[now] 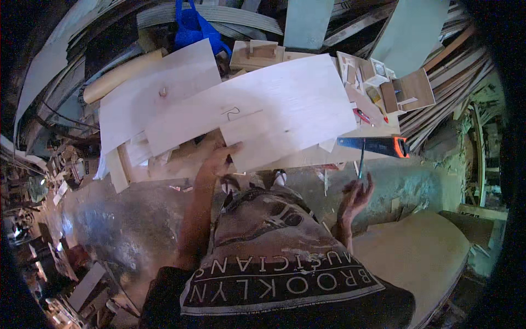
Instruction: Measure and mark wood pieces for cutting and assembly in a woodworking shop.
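Observation:
A long pale thin board (285,88) lies across the workbench, with a curved pencil-like line drawn near its middle. Over its near part rests a smaller pale board (268,140). My left hand (211,163) is closed at the left edge of this smaller board, fingers on top near its corner. My right hand (357,198) hangs in front of the bench's near edge, palm up, fingers apart and holding nothing. Just beyond its fingertips a thin dark stick-like tool (361,162) points toward me. A handsaw (367,145) with an orange-and-black handle lies beside it.
Another pale sheet (186,68) lies at the far left beside a rolled tan sheet (123,75). A blue bag (193,30) sits behind. Small wooden boxes (408,90) and a red-handled tool (361,115) stand far right. A large curved board (416,247) leans low right.

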A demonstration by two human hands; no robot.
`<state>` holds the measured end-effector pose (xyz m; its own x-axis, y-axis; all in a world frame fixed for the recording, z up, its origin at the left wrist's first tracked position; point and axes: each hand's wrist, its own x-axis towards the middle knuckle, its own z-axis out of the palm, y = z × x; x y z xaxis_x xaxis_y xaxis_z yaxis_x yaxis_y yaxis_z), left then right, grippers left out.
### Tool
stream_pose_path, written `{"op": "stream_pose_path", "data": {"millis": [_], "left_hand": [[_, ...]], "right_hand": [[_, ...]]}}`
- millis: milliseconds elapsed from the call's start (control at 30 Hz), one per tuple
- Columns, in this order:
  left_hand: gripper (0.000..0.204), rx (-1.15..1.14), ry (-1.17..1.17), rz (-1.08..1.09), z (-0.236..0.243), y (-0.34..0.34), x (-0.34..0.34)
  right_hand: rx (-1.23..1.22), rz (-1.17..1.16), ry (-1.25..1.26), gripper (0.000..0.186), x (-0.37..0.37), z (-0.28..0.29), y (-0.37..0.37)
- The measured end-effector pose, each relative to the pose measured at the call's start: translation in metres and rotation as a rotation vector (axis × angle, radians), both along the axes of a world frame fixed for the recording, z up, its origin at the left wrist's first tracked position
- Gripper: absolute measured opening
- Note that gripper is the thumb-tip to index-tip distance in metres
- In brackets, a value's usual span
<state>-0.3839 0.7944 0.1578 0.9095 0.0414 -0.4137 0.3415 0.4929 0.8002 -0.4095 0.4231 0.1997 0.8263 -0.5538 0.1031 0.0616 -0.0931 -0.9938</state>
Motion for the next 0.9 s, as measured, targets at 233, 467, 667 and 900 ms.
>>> {"op": "stream_pose_path", "data": {"millis": [233,467,667,900], "left_hand": [[0.044,0.358,0.114,-0.223,0.009,0.017,0.001],[0.047,0.205,0.051,-0.027,-0.026,0.008,-0.001],[0.050,0.064,0.236,-0.010,-0.051,0.008,0.004],[0.055,0.080,0.188,-0.021,-0.039,0.004,-0.001]], "right_hand": [[-0.461,0.783,0.070,0.030,0.065,-0.012,0.084],[-0.509,0.813,0.002,0.029,0.101,-0.038,0.098],[-0.739,0.827,-0.267,0.028,0.104,-0.036,0.118],[-0.849,0.950,-0.187,0.023,0.108,-0.017,0.131]]}}
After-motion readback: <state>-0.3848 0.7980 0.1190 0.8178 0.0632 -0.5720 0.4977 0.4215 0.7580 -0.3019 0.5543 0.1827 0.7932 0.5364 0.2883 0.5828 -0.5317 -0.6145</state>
